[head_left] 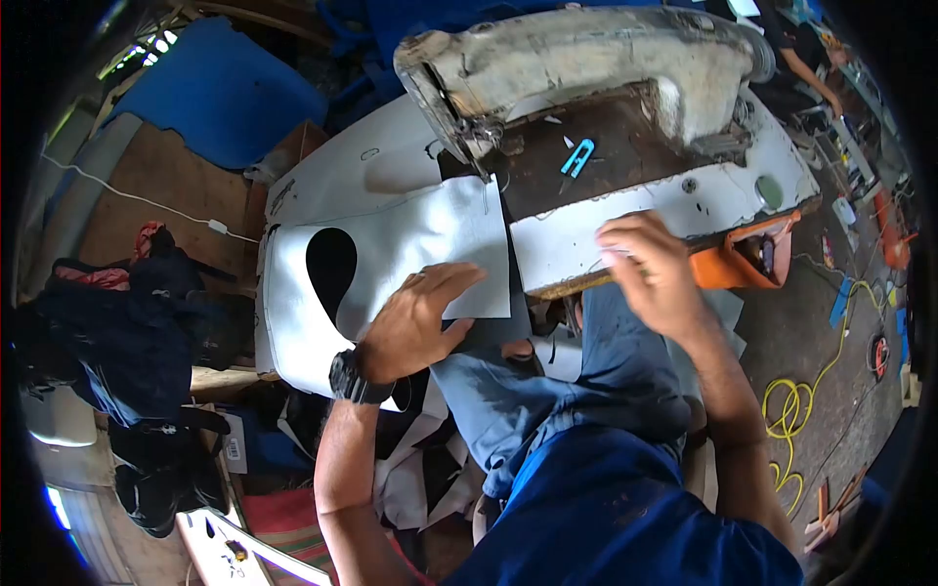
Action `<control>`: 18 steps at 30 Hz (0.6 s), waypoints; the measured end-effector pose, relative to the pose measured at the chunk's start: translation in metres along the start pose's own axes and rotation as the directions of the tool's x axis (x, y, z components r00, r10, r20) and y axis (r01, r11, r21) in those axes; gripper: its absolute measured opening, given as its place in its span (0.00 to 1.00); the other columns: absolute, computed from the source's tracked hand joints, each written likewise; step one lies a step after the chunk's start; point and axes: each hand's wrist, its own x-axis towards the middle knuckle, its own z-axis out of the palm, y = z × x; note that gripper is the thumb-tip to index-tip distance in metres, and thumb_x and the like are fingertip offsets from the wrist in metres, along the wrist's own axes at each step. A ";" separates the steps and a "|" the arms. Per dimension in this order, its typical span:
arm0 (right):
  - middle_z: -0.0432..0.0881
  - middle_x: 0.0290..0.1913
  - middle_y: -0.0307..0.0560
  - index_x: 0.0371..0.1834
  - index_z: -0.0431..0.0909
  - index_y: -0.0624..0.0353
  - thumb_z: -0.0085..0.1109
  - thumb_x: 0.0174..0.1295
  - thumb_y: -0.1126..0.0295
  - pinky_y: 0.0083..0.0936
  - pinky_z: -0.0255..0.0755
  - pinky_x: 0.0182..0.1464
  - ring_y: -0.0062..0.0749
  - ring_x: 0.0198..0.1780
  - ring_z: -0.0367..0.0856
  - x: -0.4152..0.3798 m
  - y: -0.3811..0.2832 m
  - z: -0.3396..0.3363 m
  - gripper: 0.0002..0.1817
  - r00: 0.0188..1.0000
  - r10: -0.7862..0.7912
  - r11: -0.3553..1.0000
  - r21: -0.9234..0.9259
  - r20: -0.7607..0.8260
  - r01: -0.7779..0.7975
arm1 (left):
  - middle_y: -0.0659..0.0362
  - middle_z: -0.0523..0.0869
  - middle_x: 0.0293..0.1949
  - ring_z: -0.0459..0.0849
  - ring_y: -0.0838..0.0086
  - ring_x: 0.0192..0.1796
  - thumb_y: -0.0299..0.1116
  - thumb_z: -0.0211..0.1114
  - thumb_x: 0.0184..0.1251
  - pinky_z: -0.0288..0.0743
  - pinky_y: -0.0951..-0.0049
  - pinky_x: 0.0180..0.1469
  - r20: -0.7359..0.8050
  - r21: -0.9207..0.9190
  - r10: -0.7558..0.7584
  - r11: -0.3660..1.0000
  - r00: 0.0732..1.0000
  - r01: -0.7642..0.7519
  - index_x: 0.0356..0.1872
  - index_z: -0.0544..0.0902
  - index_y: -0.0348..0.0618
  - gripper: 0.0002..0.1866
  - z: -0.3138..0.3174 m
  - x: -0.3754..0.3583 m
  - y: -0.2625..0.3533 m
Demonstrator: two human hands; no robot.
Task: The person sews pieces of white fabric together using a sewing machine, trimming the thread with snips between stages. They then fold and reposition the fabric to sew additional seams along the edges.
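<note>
A white, slightly shiny sheet point(442, 234) with a dark teardrop-shaped opening lies on the sewing machine table. Its far corner reaches the needle area of a worn sewing machine point(586, 61). My left hand point(415, 322) rests flat on the sheet's near part, fingers stretched out. Above the table's front edge, my right hand point(647, 262) is raised with its fingers curled toward the thumb. Whatever those fingertips pinch, if anything, is too small to name. Light-blue thread snips point(578, 158) lie on the brown machine bed, beyond my right hand.
An orange container point(747, 256) hangs at the table's front right. A round greenish lid point(769, 192) sits on the white tabletop point(562, 244). Dark clothing point(127, 313) is heaped at left, and a yellow cable point(789, 410) coils on the floor. Another person's arm point(816, 80) shows at far right.
</note>
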 end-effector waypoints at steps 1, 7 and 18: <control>0.89 0.49 0.48 0.46 0.86 0.63 0.71 0.67 0.77 0.39 0.81 0.55 0.47 0.51 0.86 0.000 -0.006 0.014 0.07 0.999 -0.027 1.000 0.010 0.033 0.027 | 0.51 0.84 0.73 0.81 0.53 0.75 0.28 0.76 0.68 0.77 0.55 0.78 0.000 0.015 -0.025 1.000 1.000 0.025 0.73 0.83 0.44 0.30 0.003 -0.007 -0.001; 0.89 0.53 0.44 0.48 0.86 0.61 0.73 0.66 0.75 0.41 0.80 0.59 0.44 0.54 0.85 0.002 -0.007 0.063 0.10 0.970 -0.142 0.990 0.019 0.196 0.141 | 0.55 0.87 0.70 0.86 0.59 0.72 0.26 0.76 0.69 0.83 0.58 0.72 -0.116 0.261 0.174 0.955 0.978 -0.139 0.64 0.88 0.42 0.22 0.023 -0.016 -0.017; 0.84 0.64 0.45 0.63 0.83 0.57 0.77 0.63 0.66 0.45 0.75 0.69 0.45 0.63 0.81 -0.002 -0.008 0.068 0.25 0.972 -0.051 0.991 -0.112 0.231 0.079 | 0.52 0.87 0.53 0.90 0.56 0.56 0.28 0.66 0.66 0.84 0.55 0.62 -0.045 0.435 0.358 0.848 0.933 -0.304 0.57 0.87 0.40 0.18 0.009 0.003 0.000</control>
